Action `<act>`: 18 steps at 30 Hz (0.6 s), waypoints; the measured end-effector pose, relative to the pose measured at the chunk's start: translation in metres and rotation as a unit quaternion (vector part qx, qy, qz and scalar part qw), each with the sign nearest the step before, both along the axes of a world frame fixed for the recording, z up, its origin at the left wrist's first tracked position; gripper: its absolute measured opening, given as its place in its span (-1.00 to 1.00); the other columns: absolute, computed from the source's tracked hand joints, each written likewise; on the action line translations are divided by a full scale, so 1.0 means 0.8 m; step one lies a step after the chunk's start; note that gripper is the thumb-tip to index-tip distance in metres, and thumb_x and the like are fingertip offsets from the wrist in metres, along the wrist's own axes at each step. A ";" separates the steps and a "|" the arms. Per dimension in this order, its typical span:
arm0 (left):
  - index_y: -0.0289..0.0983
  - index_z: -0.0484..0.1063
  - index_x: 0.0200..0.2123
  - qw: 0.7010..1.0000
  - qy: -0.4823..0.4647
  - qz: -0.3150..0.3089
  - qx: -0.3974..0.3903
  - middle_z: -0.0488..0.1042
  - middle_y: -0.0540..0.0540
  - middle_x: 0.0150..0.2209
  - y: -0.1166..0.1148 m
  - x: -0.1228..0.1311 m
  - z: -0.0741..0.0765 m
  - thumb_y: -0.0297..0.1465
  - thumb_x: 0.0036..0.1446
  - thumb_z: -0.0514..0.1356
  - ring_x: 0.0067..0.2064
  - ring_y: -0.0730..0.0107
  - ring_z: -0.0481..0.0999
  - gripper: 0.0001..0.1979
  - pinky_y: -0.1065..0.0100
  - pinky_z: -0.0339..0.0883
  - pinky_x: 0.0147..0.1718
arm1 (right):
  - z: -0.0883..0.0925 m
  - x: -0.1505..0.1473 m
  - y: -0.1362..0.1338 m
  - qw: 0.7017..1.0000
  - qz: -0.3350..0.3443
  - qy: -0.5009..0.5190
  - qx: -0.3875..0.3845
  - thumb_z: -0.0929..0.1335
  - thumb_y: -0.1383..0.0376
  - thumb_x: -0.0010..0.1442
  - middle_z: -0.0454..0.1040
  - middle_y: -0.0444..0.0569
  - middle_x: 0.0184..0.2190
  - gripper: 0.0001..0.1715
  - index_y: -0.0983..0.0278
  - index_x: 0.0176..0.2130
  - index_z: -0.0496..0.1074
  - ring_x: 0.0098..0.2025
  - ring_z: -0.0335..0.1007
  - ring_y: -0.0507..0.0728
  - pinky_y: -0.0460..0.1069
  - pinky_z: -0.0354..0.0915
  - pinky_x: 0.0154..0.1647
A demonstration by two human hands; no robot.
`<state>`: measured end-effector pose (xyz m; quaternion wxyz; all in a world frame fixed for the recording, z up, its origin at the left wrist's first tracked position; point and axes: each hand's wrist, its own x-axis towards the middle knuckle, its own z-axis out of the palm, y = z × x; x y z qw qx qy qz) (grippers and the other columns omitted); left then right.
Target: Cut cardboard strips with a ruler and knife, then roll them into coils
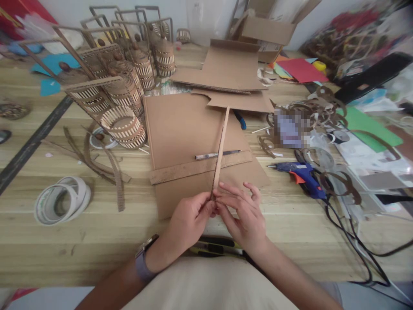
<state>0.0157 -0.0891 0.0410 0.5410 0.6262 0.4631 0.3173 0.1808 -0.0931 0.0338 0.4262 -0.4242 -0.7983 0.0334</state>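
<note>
A narrow cardboard strip [221, 148] points away from me, its near end pinched between the fingers of both hands. My left hand [192, 217] is closed on that end with thumb and forefinger. My right hand [243, 213] pinches the same end with thumb and forefinger, its other fingers spread out. Beneath the strip lies a large cardboard sheet [180, 125]. Across the sheet rest a wider cardboard strip [174, 171] and a pen [206, 156]. A blue-handled tool [239, 119] sticks out partly from under another cardboard piece [241, 101].
Several cardboard lantern-like baskets with handles [138, 64] stand at the back left. White tape rolls [63, 200] and loose strips [103, 163] lie on the left. To the right are a blue glue gun [298, 172] with cables, curled cardboard strips [309, 103] and coloured paper [303, 69].
</note>
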 end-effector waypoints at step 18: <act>-0.27 0.51 -0.19 0.998 -0.033 -0.020 -0.045 0.63 -0.06 -0.29 -0.001 0.001 0.004 -0.30 0.33 0.05 -0.25 0.36 0.61 -0.73 0.44 0.42 -0.22 | -0.004 0.006 0.000 0.996 -0.011 0.073 -0.050 0.30 0.44 0.29 0.64 -0.15 -0.30 -0.85 0.17 -0.20 0.31 -0.08 0.59 0.13 0.15 0.15 0.17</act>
